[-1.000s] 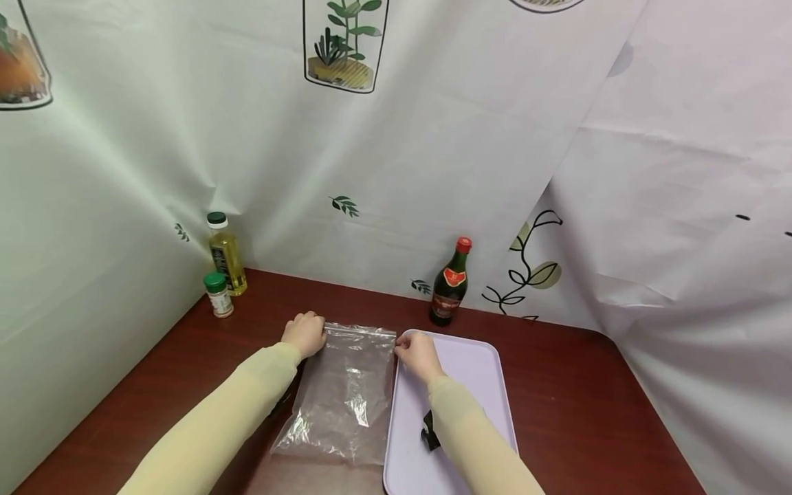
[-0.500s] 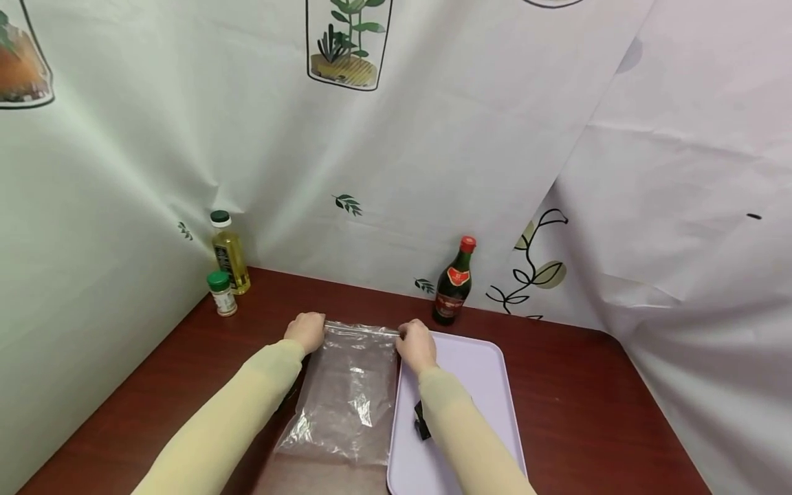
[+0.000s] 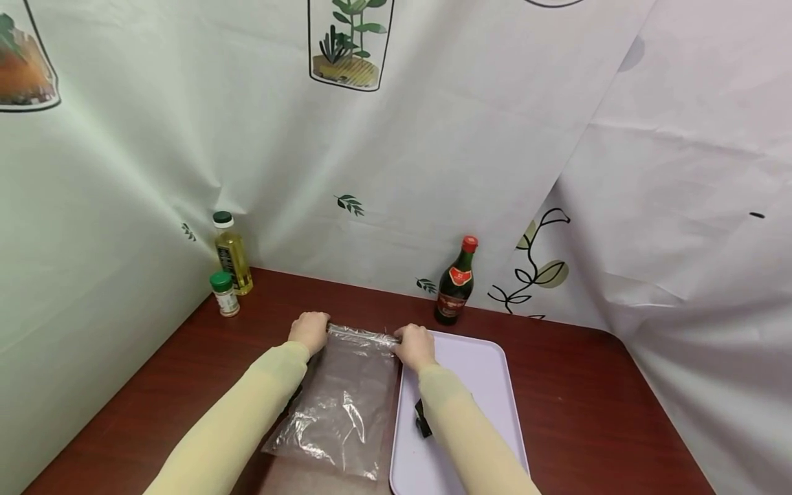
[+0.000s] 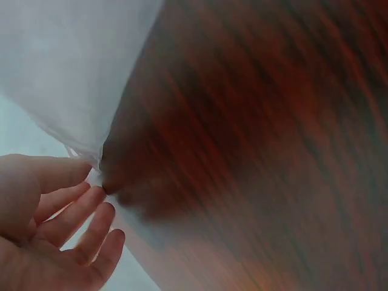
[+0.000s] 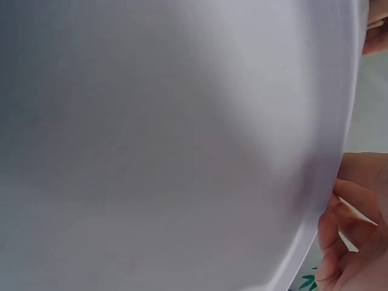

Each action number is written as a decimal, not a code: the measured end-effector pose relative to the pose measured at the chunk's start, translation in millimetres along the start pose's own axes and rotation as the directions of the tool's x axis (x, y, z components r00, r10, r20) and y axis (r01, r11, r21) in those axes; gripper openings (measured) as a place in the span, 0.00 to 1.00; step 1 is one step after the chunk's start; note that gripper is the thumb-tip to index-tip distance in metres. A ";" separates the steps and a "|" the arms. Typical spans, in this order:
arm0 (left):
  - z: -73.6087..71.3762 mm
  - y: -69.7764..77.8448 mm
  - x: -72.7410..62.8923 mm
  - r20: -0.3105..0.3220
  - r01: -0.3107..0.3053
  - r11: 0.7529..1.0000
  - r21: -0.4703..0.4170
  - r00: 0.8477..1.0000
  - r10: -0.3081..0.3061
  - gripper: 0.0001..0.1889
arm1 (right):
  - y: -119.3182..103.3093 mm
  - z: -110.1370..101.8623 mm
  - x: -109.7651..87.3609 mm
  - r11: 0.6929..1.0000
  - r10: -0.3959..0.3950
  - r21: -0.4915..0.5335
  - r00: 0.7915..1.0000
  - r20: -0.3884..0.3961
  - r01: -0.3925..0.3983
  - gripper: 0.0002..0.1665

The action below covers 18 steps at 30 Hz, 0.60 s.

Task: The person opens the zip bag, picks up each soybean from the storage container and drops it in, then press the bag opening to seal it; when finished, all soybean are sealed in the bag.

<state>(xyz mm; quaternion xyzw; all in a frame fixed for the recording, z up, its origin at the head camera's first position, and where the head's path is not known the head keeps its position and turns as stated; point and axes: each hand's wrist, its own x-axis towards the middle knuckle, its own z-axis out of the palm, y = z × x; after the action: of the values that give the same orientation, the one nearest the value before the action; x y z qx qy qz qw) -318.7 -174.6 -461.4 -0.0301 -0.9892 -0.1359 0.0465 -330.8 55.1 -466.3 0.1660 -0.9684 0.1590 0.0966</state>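
A clear zip-top plastic bag [image 3: 349, 405] lies stretched out in the head view, its zip edge at the far end. My left hand [image 3: 309, 332] pinches the top left corner; in the left wrist view, thumb and fingertips meet at the corner of the film [image 4: 79, 79]. At the opposite top corner, my right hand [image 3: 414, 346] pinches the zip edge, its fingertips partly hidden. Under the right hand and forearm lies a pale lilac tray [image 3: 476, 371], which fills most of the right wrist view, the right hand [image 5: 364, 212] at its edge there.
A dark green bottle with a red cap [image 3: 454, 282] stands behind the tray. At the back left are an oil bottle [image 3: 232, 258] and a green-lidded jar [image 3: 225, 295]. Small black parts [image 3: 422, 419] show beside the right forearm. Printed cloth walls [image 3: 278, 137] border the dark red table [image 3: 594, 412].
My right hand has closed in on the bag's top right corner and its grip has shifted. The bag's lower part has swung a little to the left and toward me.
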 end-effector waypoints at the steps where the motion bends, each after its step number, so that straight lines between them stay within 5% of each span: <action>1: 0.2 -0.2 -0.2 0.000 -0.004 1.000 0.010 1.000 0.004 0.15 | 0.0 0.1 0.2 1.000 -0.001 -0.005 1.000 0.002 0.001 0.12; 8: 1.3 1.6 -0.7 -0.025 -0.017 1.000 -0.011 1.000 0.017 0.10 | 1.8 0.0 -0.9 1.000 -0.005 -0.003 1.000 -0.005 0.005 0.02; 12: 1.3 0.3 -0.1 -0.029 -0.006 0.997 -0.072 1.000 0.004 0.04 | 1.9 -4.0 -2.2 0.999 -0.001 0.036 0.999 -0.035 0.002 0.06; 18: -3.6 -2.1 2.1 -0.029 0.003 0.992 -0.130 1.000 -0.007 0.08 | 0.0 -15.0 -5.4 0.991 -0.004 0.135 0.999 -0.033 0.008 0.06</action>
<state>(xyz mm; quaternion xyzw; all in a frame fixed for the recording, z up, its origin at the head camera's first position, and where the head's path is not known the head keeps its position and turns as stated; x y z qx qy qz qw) -320.7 -177.5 -458.3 -0.0288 -0.9775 -0.2004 0.0587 -323.8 61.7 -453.7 0.1724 -0.9532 0.2267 0.1016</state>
